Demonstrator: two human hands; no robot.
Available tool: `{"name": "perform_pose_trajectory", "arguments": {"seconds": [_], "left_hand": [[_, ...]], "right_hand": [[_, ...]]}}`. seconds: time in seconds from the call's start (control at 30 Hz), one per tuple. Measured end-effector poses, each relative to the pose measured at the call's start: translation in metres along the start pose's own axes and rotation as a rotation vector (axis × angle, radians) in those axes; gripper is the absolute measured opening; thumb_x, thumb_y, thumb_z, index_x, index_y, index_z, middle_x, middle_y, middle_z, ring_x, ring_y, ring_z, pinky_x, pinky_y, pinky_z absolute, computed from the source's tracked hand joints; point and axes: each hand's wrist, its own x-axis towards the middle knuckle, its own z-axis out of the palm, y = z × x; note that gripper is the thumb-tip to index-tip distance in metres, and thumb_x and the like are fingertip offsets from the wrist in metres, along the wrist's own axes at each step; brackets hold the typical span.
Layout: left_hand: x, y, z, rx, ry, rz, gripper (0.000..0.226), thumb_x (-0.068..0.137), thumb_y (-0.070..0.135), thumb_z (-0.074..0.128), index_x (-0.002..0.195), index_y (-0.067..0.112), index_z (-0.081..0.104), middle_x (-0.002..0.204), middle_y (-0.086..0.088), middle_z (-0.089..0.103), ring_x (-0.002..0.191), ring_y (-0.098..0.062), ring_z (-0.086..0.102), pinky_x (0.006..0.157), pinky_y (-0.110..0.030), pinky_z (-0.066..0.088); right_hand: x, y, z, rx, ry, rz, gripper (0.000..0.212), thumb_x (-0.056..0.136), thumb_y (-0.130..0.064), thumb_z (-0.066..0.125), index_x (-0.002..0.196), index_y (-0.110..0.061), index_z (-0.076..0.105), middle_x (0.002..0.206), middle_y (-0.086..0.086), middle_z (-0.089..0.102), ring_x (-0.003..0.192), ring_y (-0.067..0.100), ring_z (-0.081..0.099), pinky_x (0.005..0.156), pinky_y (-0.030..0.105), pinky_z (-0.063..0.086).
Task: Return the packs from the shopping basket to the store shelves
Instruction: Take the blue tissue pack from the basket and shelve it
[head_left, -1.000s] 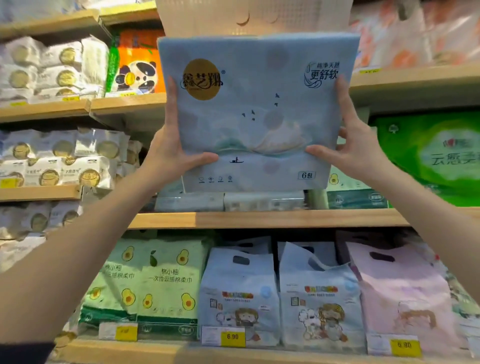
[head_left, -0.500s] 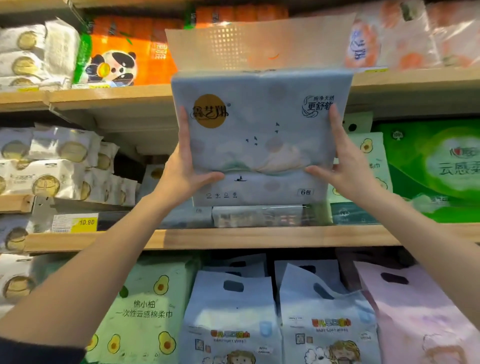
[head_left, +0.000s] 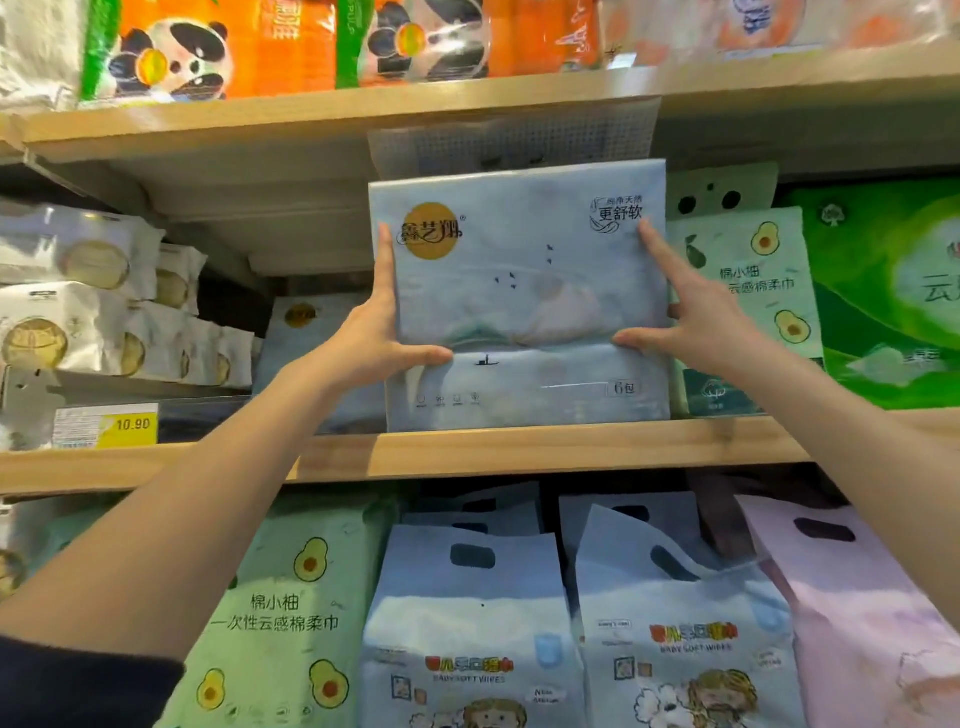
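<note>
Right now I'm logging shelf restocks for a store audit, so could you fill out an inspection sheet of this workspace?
Surface: wooden middle shelf, yellow price tag reading 10.90 at its left.
Job's things: pale blue pack upright, its bottom edge at the shelf; basket not in view.
Clutter: avocado-print green pack beside it; white packs at left; panda packs above; baby wipes bags below.
Grippers: left hand and right hand hold the pack's sides.
Cables: nothing seen.
Surroundings: store shelving only.
</note>
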Motion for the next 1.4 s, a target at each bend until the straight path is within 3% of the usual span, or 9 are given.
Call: {"name": "perform_pose_trajectory", "arguments": {"seconds": [0.1, 0.33, 0.43, 0.57, 0.7, 0.83, 1.1, 1.23, 1.4], "left_hand": [[0.008, -0.004, 0.006, 0.104, -0.016, -0.045, 0.129, 0.073, 0.031, 0.076, 0.133, 0.034, -0.038, 0.155, -0.009, 0.018, 0.126, -0.034, 0.045, 0.098, -0.035, 0.036], [0.023, -0.013, 0.014, 0.139, -0.087, -0.159, 0.129, 0.073, 0.036, 0.075, 0.129, 0.039, -0.041, 0.153, -0.017, 0.02, 0.128, -0.035, 0.041, 0.1, -0.037, 0.034], [0.029, -0.015, 0.018, 0.155, -0.12, -0.224, 0.129, 0.073, 0.039, 0.074, 0.124, 0.043, -0.044, 0.147, -0.022, 0.032, 0.12, -0.035, 0.049, 0.1, -0.041, 0.039], [0.039, -0.016, 0.025, 0.195, -0.153, -0.277, 0.128, 0.075, 0.039, 0.072, 0.122, 0.041, -0.047, 0.134, -0.021, 0.048, 0.102, -0.031, 0.059, 0.094, -0.043, 0.045], [0.049, -0.02, 0.027, 0.244, -0.178, -0.312, 0.129, 0.074, 0.043, 0.071, 0.122, 0.037, -0.049, 0.107, -0.01, 0.06, 0.079, -0.023, 0.064, 0.079, -0.038, 0.053], [0.057, -0.026, 0.031, 0.29, -0.187, -0.335, 0.13, 0.071, 0.048, 0.071, 0.12, 0.041, -0.049, 0.117, -0.012, 0.061, 0.084, -0.027, 0.066, 0.085, -0.045, 0.053], [0.058, -0.026, 0.033, 0.267, -0.195, -0.33, 0.126, 0.074, 0.045, 0.07, 0.124, 0.039, -0.047, 0.117, -0.009, 0.054, 0.084, -0.025, 0.064, 0.087, -0.044, 0.052], [0.054, -0.025, 0.034, 0.224, -0.196, -0.329, 0.124, 0.075, 0.044, 0.07, 0.127, 0.041, -0.043, 0.14, -0.011, 0.044, 0.096, -0.027, 0.061, 0.081, -0.038, 0.055], [0.047, -0.02, 0.022, 0.18, -0.198, -0.34, 0.122, 0.07, 0.046, 0.074, 0.132, 0.048, -0.031, 0.155, -0.008, 0.02, 0.1, -0.027, 0.061, 0.087, -0.042, 0.054]], "right_hand": [[0.006, 0.005, 0.008, -0.053, -0.026, 0.047, 0.103, 0.073, -0.024, 0.075, 0.143, -0.046, 0.001, 0.126, 0.011, 0.048, 0.09, 0.027, 0.045, 0.077, 0.031, 0.034], [0.018, 0.017, 0.021, -0.03, -0.047, 0.098, 0.103, 0.074, -0.022, 0.074, 0.143, -0.045, 0.002, 0.136, 0.013, 0.044, 0.098, 0.027, 0.044, 0.081, 0.031, 0.034], [0.023, 0.018, 0.022, -0.084, -0.078, 0.112, 0.103, 0.074, -0.019, 0.074, 0.144, -0.043, 0.002, 0.109, 0.011, 0.054, 0.089, 0.026, 0.042, 0.068, 0.028, 0.036], [0.03, 0.025, 0.023, -0.172, -0.145, 0.133, 0.101, 0.077, -0.016, 0.071, 0.144, -0.041, 0.0, 0.107, 0.022, 0.054, 0.086, 0.03, 0.046, 0.07, 0.03, 0.036], [0.033, 0.027, 0.023, -0.239, -0.194, 0.128, 0.095, 0.079, -0.013, 0.068, 0.146, -0.034, 0.004, 0.072, 0.007, 0.044, 0.085, 0.026, 0.041, 0.07, 0.03, 0.035], [0.033, 0.027, 0.024, -0.304, -0.214, 0.08, 0.092, 0.077, -0.006, 0.067, 0.147, -0.023, 0.011, 0.062, -0.005, 0.031, 0.082, 0.024, 0.039, 0.069, 0.03, 0.033], [0.031, 0.03, 0.023, -0.297, -0.196, 0.075, 0.092, 0.075, -0.005, 0.068, 0.147, -0.023, 0.013, 0.065, -0.008, 0.03, 0.08, 0.023, 0.038, 0.066, 0.031, 0.034], [0.03, 0.032, 0.025, -0.26, -0.199, 0.104, 0.091, 0.076, -0.009, 0.069, 0.147, -0.026, 0.014, 0.071, 0.002, 0.041, 0.08, 0.024, 0.04, 0.065, 0.03, 0.035], [0.031, 0.032, 0.025, -0.255, -0.206, 0.111, 0.097, 0.076, -0.018, 0.072, 0.147, -0.026, 0.008, 0.122, 0.022, 0.051, 0.104, 0.035, 0.047, 0.077, 0.035, 0.04]]}}
